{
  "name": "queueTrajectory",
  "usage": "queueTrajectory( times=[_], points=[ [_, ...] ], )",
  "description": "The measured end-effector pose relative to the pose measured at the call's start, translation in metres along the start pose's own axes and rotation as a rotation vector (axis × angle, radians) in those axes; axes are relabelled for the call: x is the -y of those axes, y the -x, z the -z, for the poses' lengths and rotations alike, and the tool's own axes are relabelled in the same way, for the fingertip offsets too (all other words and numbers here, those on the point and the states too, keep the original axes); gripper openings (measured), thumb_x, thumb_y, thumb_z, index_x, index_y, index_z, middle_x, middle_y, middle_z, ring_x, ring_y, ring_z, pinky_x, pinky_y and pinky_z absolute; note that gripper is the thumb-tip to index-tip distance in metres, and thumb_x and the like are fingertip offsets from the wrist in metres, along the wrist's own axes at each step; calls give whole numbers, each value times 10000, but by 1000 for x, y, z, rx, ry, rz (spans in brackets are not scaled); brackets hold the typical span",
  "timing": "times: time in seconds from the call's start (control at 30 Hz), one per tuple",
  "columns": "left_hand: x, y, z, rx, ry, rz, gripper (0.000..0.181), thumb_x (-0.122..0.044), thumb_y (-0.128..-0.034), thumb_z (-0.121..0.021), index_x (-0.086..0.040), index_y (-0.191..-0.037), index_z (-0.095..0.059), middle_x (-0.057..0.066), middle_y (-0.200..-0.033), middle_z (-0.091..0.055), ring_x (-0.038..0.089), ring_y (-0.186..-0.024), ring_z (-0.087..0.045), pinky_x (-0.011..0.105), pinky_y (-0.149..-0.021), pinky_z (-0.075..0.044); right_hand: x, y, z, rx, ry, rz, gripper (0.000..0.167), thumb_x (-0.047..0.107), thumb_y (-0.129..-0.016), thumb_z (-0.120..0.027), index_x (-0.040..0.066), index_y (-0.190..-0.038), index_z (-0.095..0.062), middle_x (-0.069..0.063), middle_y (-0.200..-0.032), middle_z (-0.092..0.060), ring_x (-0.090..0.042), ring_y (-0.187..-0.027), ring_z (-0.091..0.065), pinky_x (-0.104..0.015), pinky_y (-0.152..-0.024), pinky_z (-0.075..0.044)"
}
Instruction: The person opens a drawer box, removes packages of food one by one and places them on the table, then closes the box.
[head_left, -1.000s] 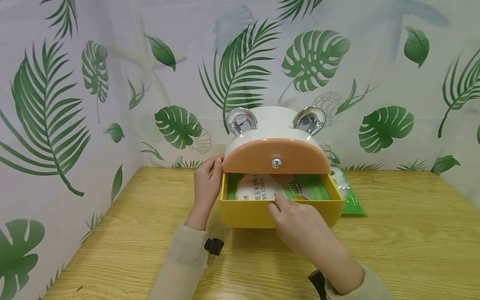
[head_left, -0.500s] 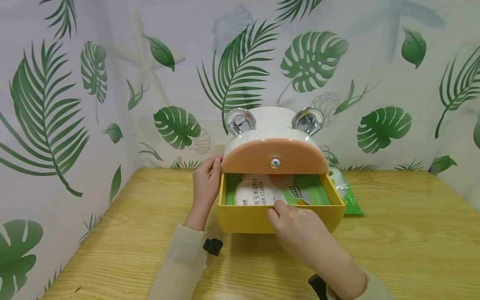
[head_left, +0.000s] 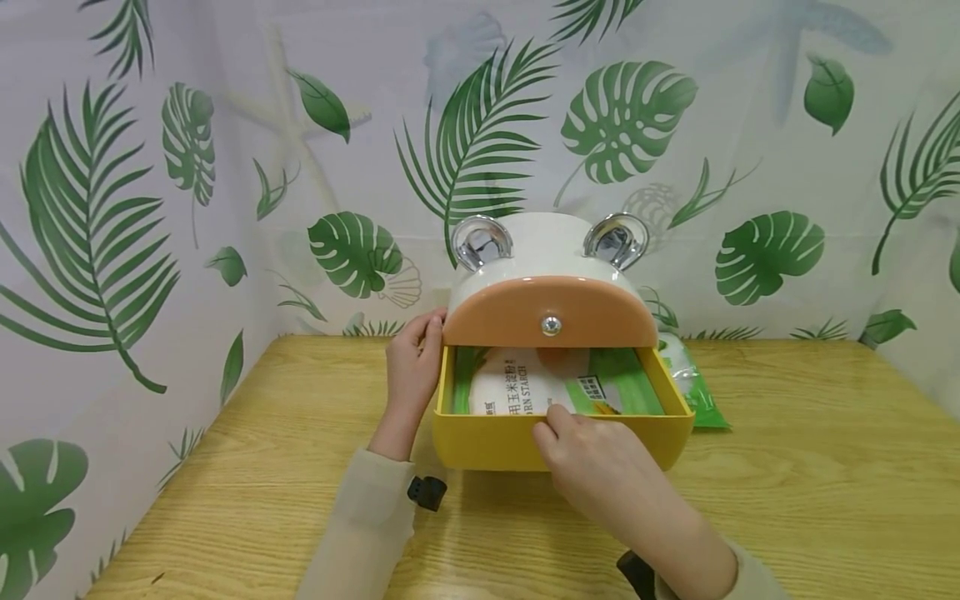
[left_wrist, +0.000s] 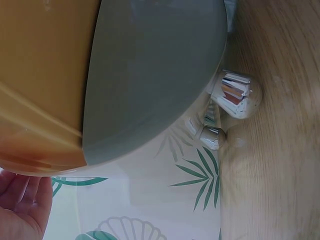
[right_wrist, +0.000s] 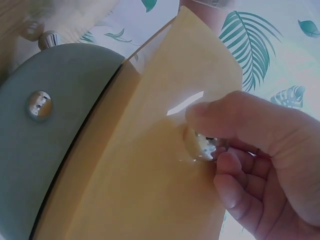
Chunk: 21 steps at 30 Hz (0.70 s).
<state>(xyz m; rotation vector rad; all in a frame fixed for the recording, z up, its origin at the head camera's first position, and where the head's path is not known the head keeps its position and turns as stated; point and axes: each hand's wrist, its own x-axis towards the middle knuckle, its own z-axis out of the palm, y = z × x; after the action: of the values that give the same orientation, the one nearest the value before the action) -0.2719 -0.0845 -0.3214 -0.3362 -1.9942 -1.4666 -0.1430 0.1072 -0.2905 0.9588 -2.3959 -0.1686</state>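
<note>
A white box with an orange front panel (head_left: 510, 312) and silver ears stands on the table, its yellow drawer (head_left: 480, 442) pulled out. Inside the drawer lies a white and green corn starch bag (head_left: 536, 383). The right hand (head_left: 600, 458) is at the drawer front; in the right wrist view, thumb and fingers of that hand (right_wrist: 255, 160) pinch a shiny round knob (right_wrist: 206, 145). The left hand (head_left: 412, 367) rests against the box's left side, its fingertips partly hidden there. At the lower left of the left wrist view, that hand (left_wrist: 22, 205) touches the box edge.
Beside the box on its right, a green and white bag (head_left: 697, 392) lies on the wooden table (head_left: 810, 450), partly hidden by the box. Behind the table hangs a leaf-patterned backdrop (head_left: 525, 183). A black band piece (head_left: 427, 493) shows at the left sleeve.
The drawer has come further out toward the person, with the right hand moving along with it. More of the bag inside shows. The left hand has stayed at the box's side.
</note>
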Motion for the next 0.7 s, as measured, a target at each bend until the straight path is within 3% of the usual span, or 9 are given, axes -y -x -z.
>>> queueTrajectory(
  times=[0.53, 0.7],
  points=[
    [0, 0, 0, 16, 2, 43, 260, -133, -916, -463, 17, -1044, -632, 132, -1027, -624, 225, -982, -566, 344, -823, -458, 1, 2, 1, 11, 2, 21, 146, 58, -726, -663, 38, -751, -520, -42, -691, -457, -106, -465, -383, -202, -366, -305],
    [1, 0, 0, 12, 0, 29, 255, -126, -913, -467, 22, -1036, -634, 137, -1018, -626, 231, -978, -569, 346, -827, -455, 2, 3, 1, 12, 5, 23, 138, 54, -729, -656, 39, -748, -521, -43, -690, -465, -103, -460, -376, -197, -363, -299]
  ],
)
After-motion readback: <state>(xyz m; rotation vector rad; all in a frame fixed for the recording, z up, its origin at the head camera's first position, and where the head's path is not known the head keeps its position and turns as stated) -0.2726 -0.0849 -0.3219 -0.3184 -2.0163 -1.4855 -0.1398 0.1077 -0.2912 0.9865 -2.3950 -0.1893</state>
